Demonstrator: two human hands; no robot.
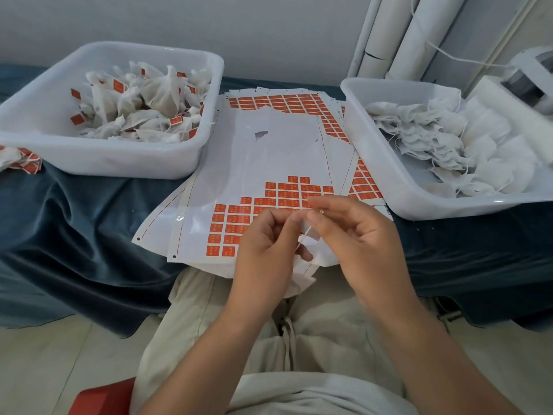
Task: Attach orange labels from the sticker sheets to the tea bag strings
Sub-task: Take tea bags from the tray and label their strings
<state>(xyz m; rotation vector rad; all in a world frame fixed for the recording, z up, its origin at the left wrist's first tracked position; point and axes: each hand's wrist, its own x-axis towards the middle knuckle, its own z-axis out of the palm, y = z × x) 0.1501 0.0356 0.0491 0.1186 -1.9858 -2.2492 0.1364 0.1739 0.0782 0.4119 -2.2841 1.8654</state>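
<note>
My left hand point(266, 244) and my right hand point(353, 232) meet over the near edge of the sticker sheets point(269, 163). Both pinch the white string point(303, 238) of a white tea bag point(299, 274) that hangs below my left palm. The fingertips touch at the top of the string; whether a label is between them cannot be told. Orange labels point(233, 223) fill the sheet's near part, just left of my left hand.
A white tub point(98, 157) at the left holds tea bags with orange labels. A white tub point(386, 166) at the right holds plain tea bags. Several labelled bags point(21, 160) lie at the far left on the blue cloth point(89, 235). White pipes point(398, 37) stand behind.
</note>
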